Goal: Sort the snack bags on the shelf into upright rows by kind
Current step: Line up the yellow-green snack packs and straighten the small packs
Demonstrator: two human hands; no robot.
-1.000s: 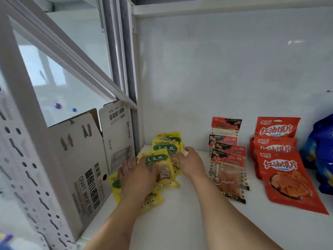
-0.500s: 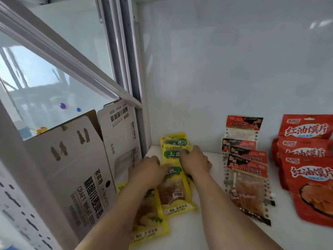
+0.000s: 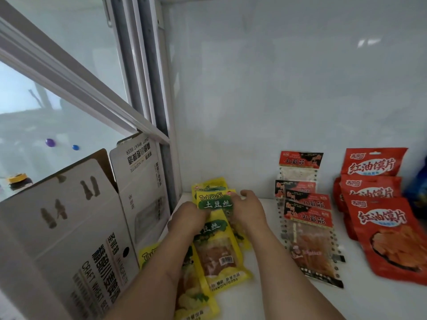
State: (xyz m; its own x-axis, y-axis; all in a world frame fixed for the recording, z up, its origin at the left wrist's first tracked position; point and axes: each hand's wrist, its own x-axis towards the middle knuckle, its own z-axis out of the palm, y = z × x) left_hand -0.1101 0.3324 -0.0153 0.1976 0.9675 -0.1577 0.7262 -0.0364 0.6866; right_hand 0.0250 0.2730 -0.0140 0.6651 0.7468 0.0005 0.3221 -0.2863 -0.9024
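A white shelf (image 3: 258, 294) runs across the bottom of the view, backed by a pale wall. At its left end stands an open cardboard box (image 3: 76, 227) printed "CRAFT WHEAT BEER", its flaps raised beside a grey upright post.

To the right, red snack bags (image 3: 381, 218) overlap in a row leaning back toward the wall, the front one lying lowest. Just left of them, a row of clear bags with red-and-black headers (image 3: 307, 218) overlaps the same way, the rearmost standing against the wall.

Between that row and the box lie the yellow snack bags (image 3: 217, 252), a loose overlapping line from the shelf's front edge toward the back corner. The nearest ones lie flat; the two farthest stand more upright.

The left hand (image 3: 187, 218) rests on the yellow bags, its fingers curled onto the lower edge of an upright yellow bag (image 3: 213, 200) with a green label. The right hand (image 3: 248, 211) holds that bag's right edge, fingers curled around it and thumb lifted apart above.
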